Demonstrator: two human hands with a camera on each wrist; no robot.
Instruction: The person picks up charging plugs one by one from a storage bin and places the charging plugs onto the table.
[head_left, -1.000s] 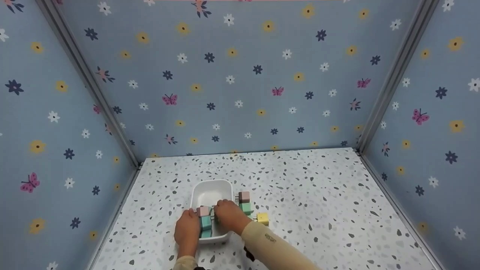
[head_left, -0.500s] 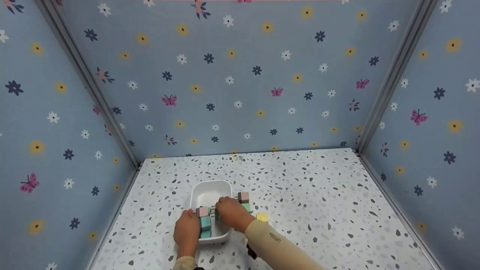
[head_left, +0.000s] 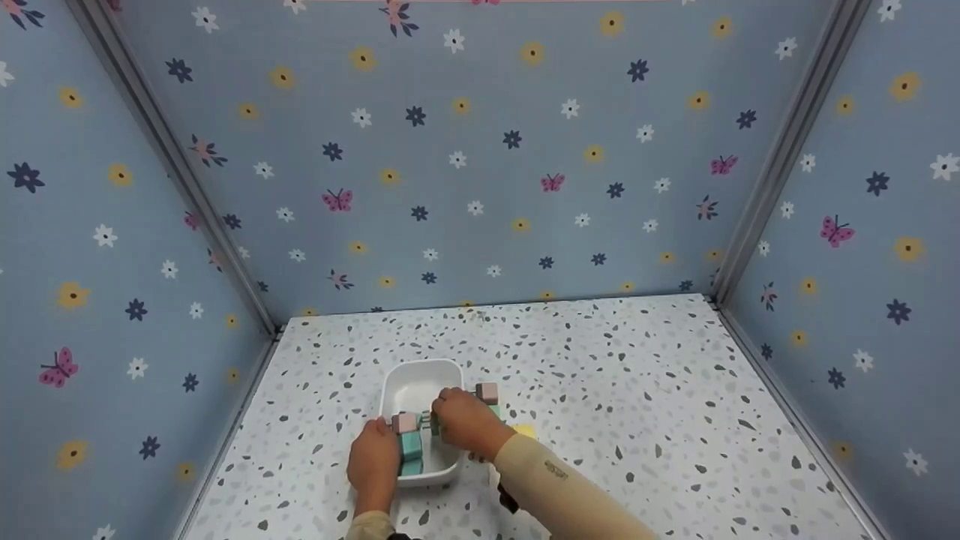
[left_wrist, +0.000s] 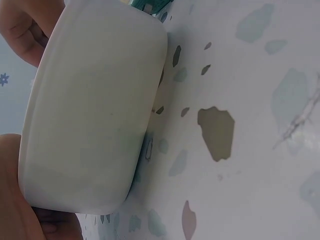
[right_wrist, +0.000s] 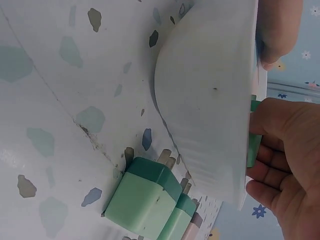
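One white, rounded rectangular plastic tub occupies the lower centre. Visible inside: one pink and two teal cube-shaped plastic plugs. Outside, right: two green plugs, one pink plug, one yellow plug. The left hand grips the left rim; the right hand pinches one green plug at the right rim, between both hands.

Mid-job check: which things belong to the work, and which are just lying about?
In the work, apparently:
white bin, held by the left hand
green plug, held by the right hand
pink plug and two teal plugs in the bin

Lying about, though possibly wanted too:
loose pink plug
two loose green plugs
yellow plug
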